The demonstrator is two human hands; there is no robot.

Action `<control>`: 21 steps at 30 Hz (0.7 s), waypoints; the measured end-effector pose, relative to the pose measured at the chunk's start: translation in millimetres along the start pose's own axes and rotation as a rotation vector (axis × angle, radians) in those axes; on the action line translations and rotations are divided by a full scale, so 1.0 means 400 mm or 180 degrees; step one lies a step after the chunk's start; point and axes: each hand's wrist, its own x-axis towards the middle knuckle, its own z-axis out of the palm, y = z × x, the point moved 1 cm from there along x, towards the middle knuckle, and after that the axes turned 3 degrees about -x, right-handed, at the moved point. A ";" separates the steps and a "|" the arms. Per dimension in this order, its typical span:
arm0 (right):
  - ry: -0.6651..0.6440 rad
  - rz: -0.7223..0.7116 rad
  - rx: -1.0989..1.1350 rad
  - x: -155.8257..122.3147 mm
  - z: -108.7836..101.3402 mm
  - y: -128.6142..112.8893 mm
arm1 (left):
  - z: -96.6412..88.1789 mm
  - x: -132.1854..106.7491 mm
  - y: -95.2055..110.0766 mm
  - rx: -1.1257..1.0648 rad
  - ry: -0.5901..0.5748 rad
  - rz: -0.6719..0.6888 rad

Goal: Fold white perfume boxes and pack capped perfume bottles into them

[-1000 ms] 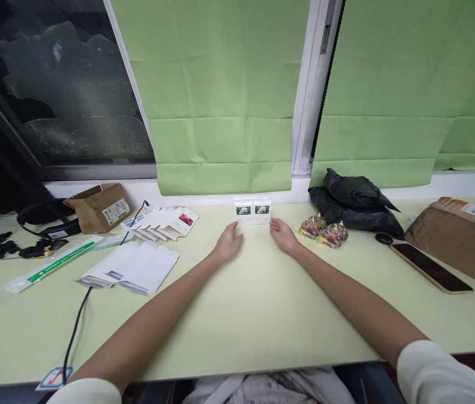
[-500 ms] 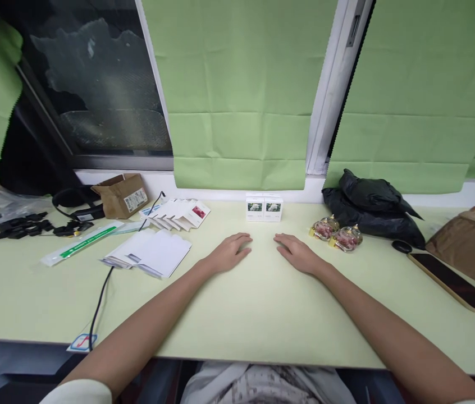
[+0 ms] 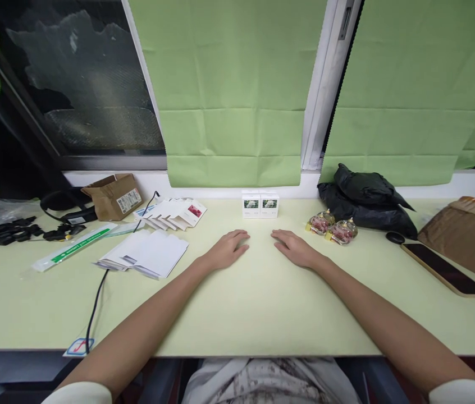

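Left hand [image 3: 224, 250] and right hand [image 3: 295, 249] lay relaxed, ungrasping — on the table [image 3: 260, 308], I thought — near the far boxes [image 3: 258, 206].

The pale yellow-green table [image 3: 258, 314] before me bears, left to right: a brown carton [image 3: 115, 197], flat white cartons [image 3: 159, 252], white boxes [image 3: 260, 211], two ornaments [image 3: 342, 231], stacked black bags [image 3: 366, 216], a phone [image 3: 446, 269], a brown parcel [image 3: 471, 235].

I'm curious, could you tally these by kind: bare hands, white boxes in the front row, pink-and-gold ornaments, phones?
Bare hands: 2
Front-row white boxes: 2
Pink-and-gold ornaments: 2
Phone: 1
Total: 7
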 end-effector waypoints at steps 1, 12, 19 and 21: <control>-0.0006 -0.0005 -0.0018 0.000 0.000 -0.001 | 0.000 0.000 -0.001 0.0010 0.0009 0.0013; 0.0033 -0.0021 0.0082 0.004 0.003 0.010 | 0.003 0.003 -0.011 0.0048 -0.0014 0.0073; 0.0046 -0.0009 0.0089 0.004 0.003 0.009 | 0.004 0.006 -0.011 0.0084 -0.0029 0.0078; 0.0028 0.0003 0.0078 0.003 0.001 0.007 | 0.004 0.005 -0.013 0.0081 -0.0021 0.0086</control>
